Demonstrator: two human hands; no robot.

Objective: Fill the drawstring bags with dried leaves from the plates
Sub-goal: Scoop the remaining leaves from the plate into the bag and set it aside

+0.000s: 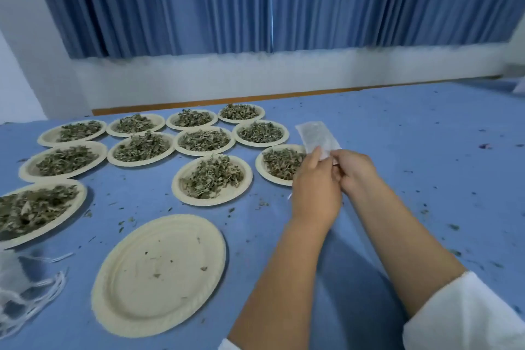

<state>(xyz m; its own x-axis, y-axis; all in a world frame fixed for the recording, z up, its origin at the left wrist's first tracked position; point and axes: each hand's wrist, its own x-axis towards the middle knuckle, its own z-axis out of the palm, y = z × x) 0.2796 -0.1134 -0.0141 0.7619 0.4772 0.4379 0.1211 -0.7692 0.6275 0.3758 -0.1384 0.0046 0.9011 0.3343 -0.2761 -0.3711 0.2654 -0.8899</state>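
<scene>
A small white mesh drawstring bag (316, 136) with dried leaves inside is held up over the blue table, right of the plates. My left hand (315, 190) pinches its lower edge from the left. My right hand (353, 169) pinches it from the right, fingers curled at the bag's bottom. Several cream paper plates heaped with dried leaves (211, 176) cover the left and middle of the table. One plate (159, 275) near me holds only crumbs.
A pile of unfilled mesh bags with white strings (20, 284) lies at the table's left near edge. Leaf crumbs are scattered over the blue tablecloth (412, 150). Blue curtains and a white wall stand behind the table's far edge.
</scene>
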